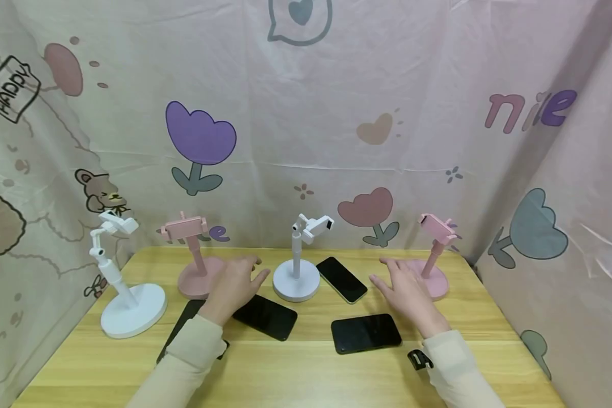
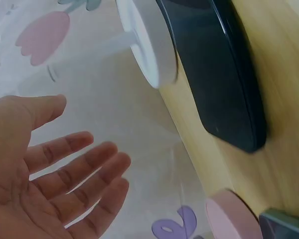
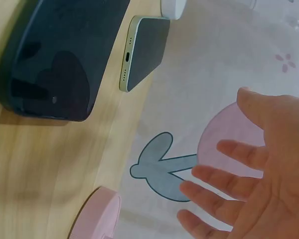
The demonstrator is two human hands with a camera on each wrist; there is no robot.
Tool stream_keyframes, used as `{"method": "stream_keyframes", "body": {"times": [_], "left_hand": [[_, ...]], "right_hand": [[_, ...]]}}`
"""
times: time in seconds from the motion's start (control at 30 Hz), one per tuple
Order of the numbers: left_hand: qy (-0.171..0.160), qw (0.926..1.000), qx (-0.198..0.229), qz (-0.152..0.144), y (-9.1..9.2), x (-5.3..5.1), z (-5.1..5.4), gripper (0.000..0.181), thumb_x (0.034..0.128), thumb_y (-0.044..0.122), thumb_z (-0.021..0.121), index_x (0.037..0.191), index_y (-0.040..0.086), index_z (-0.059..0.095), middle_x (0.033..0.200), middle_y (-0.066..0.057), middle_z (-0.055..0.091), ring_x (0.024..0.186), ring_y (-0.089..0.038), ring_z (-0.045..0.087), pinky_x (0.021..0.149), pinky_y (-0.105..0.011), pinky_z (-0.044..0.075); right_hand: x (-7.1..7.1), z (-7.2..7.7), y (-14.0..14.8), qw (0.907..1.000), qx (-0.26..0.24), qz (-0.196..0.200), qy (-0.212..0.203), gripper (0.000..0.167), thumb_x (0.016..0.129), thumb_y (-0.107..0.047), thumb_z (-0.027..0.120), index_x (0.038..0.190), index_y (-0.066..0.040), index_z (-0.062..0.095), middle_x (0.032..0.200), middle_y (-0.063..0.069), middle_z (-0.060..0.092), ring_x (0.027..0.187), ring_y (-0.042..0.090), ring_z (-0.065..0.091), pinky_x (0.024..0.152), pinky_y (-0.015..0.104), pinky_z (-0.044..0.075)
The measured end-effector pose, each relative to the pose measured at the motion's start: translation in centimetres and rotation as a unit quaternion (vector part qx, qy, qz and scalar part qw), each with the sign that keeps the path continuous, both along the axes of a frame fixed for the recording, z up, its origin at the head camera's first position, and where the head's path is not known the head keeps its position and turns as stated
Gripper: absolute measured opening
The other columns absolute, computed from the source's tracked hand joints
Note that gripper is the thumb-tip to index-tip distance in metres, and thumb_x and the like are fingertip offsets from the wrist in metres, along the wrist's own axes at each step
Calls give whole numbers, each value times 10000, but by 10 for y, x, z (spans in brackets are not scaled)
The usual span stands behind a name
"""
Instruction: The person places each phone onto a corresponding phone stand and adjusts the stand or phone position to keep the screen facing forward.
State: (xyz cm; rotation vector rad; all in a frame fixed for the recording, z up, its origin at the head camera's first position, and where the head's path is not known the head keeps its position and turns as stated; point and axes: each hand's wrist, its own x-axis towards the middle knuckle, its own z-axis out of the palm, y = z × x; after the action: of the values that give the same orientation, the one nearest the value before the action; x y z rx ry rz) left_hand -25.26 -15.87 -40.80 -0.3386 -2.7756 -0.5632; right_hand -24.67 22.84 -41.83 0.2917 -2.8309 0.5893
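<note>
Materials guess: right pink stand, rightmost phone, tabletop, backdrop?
Right pink stand: probably moulded plastic, satin; smooth, uniform colour.
Rightmost phone: likely glass face, glossy; reflections show on it in the right wrist view.
Tabletop: wood or wood-look laminate, low sheen; grain shows, can't tell which.
Backdrop: probably thin fabric, matte; folds and creases.

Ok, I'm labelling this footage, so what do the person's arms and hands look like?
The left sleeve and right sleeve are long, plain and cream. The left hand and right hand show no gloves or rings. A small black gadget shows by the right sleeve's end.
</note>
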Motion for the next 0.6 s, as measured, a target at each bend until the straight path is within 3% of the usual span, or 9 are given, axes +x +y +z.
{"method": "stream_keyframes", "body": {"times": [0.2,0.4,0.6], "left_hand": [[-101,9999,-38,-85,11,8,-1,289,1002,315,770,1144,63,777,1026,-123,812,870,-262,764,684,-411,633],[-301,9988,174,-353,23,14,-6,229,991,298,784,1092,92,783,941,-50,796,770,-170,713,670,-360,607],[-424,9960,359,-694,40,21,-12,173,979,257,800,1045,98,784,866,0,777,723,-116,694,674,-338,608]], "right_hand": [[10,3,8,9996,-262,-18,101,539,1087,-384,646,1471,-10,600,1448,254,653,1332,466,633,1068,658,539],[13,4,22,9969,-747,33,240,400,1070,-284,691,1336,14,685,1283,250,736,1119,431,751,940,569,636],[12,0,45,9931,-1114,-66,355,264,1078,-231,678,1219,-12,719,1182,177,756,1063,351,749,918,516,648]]}}
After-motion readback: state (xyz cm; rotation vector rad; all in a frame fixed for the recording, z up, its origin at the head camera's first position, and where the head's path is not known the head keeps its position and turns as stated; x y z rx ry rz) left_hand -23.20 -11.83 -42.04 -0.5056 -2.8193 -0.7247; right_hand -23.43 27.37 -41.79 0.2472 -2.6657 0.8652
